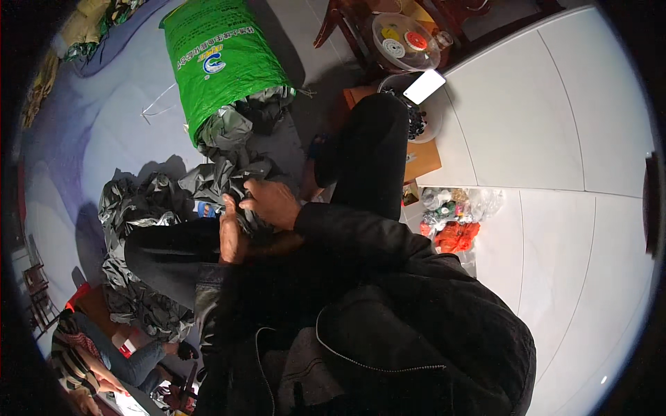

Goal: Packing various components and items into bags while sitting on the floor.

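Dark grey, thin, crumpled fabric (220, 176) lies across my lap between my knees. My left hand (231, 234) is closed at its near edge, with the fingers close together. My right hand (275, 204) bends its fingers round the same fabric, just right of the left hand and a little farther off. The parts pinched between the fingers are hidden. Ahead, a green woven sack (225, 66) lies on its side with more grey fabric spilling from its mouth toward my hands. A heap of similar fabric (132, 208) is on the floor at the left.
At right, a clear bowl (431, 125) holds small dark pieces, with a lit phone (424, 87) across its rim. Beyond it a plastic tub (406, 43) sits on a wooden stool. Plastic bags (458, 222) lie near my right side. Another person (104, 353) sits at lower left.
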A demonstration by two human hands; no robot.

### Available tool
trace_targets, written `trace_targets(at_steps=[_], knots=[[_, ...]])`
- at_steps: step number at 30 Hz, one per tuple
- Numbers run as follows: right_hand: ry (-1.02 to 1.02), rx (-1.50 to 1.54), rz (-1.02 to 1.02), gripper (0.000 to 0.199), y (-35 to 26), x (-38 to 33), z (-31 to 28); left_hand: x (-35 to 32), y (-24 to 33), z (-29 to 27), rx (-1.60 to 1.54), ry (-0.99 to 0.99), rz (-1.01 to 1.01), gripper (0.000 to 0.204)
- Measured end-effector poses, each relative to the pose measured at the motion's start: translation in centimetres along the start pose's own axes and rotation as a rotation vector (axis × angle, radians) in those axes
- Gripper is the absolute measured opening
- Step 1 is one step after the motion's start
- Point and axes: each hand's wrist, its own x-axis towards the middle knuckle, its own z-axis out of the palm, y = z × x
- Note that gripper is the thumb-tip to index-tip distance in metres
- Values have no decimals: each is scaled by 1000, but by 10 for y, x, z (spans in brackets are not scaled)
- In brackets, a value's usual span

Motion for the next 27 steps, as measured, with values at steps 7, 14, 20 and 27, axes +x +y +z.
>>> trace_targets(at_steps=[7, 14, 20, 27], knots=[[226, 103, -134, 38, 41, 4, 2, 11, -13, -6, 296, 31, 97, 31], [172, -23, -123, 30, 66, 12, -43, 23, -23, -46, 593, 61, 534, 23], [287, -95, -117, 26, 92, 26, -112, 43, -30, -103, 724, 192, 428, 39], [439, -117, -37, 27, 104, 29, -139, 27, 18, -70, -409, 46, 54, 28]])
